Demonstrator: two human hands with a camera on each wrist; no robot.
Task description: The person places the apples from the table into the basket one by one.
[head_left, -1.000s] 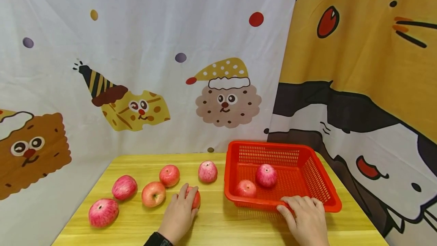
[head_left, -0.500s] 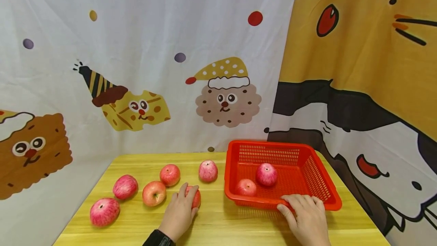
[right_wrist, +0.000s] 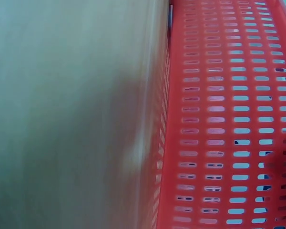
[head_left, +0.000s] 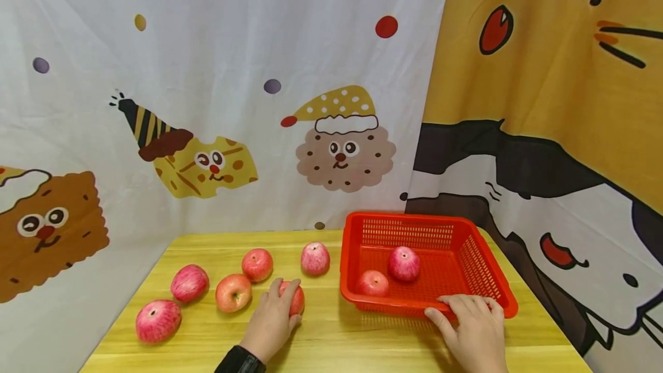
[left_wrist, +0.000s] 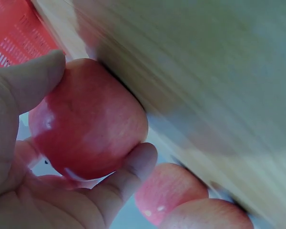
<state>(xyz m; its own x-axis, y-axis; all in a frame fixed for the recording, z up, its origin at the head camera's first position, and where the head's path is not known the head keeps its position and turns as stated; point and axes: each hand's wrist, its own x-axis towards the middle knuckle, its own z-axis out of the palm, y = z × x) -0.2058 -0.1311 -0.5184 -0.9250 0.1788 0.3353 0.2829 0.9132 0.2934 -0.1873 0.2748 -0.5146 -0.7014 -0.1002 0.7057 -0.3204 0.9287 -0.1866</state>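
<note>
My left hand (head_left: pixel 271 321) grips a red apple (head_left: pixel 296 299) low over the table, left of the basket. In the left wrist view, thumb and fingers wrap opposite sides of that apple (left_wrist: pixel 88 119). On the right, my right hand (head_left: pixel 475 330) holds the front rim of a red plastic basket (head_left: pixel 404 307), fingers over the edge and thumb outside. A pale red apple (head_left: pixel 373 284) and a darker pink apple (head_left: pixel 404 263) lie inside it. The right wrist view shows the basket's slotted wall (right_wrist: pixel 176 119) but not the hand.
Several more apples lie on the wooden table (head_left: pixel 321 350): a striped one (head_left: pixel 158 321), a pink one (head_left: pixel 190 283), a yellowish-red one (head_left: pixel 233 293), a red one (head_left: pixel 257 265) and one near the basket (head_left: pixel 315 258). A cartoon-printed curtain (head_left: pixel 223 33) stands behind.
My right hand has slid slightly right along the basket's rim. My left hand stays on the same apple, almost unmoved. The other apples keep their places.
</note>
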